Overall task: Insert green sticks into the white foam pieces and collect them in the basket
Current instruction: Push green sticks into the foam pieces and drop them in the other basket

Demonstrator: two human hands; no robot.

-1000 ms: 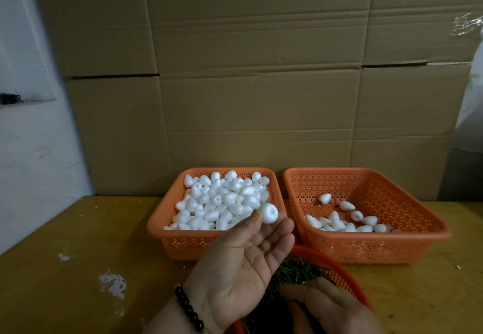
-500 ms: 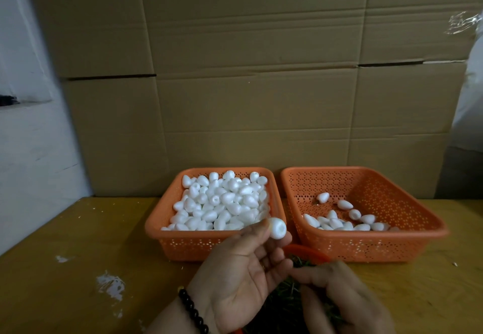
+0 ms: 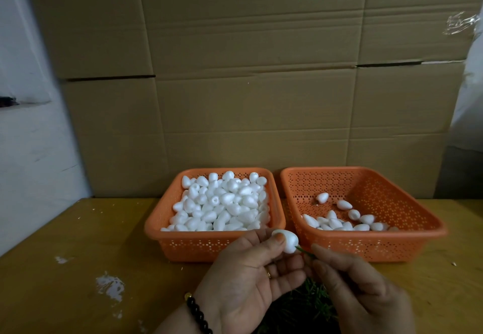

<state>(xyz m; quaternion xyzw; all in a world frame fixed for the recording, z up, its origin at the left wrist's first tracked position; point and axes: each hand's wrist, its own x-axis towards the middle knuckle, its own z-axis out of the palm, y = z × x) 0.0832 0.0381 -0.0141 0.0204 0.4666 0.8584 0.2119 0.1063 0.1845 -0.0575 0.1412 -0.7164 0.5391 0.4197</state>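
Left hand [image 3: 248,278] palm up, thumb and fingertips pinching white foam piece [image 3: 287,241] just in front of baskets. Right hand [image 3: 358,289] pinching green stick [image 3: 304,251], tip touching foam piece. Left basket [image 3: 183,242] heaped with foam pieces; right basket [image 3: 366,245] holds few. Pile of green sticks [image 3: 300,305] beneath hands. Table [image 3: 65,281] yellow, with white flecks.

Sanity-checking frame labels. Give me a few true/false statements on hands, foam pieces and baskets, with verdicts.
1. The left hand pinches a white foam piece. True.
2. The right hand holds nothing. False: it holds a green stick whose tip meets the foam piece.
3. The left basket is the fuller one. True.
4. The right basket is heaped to its rim. False: only some foam pieces lie at its front.
5. A bracelet is on the left wrist. True.
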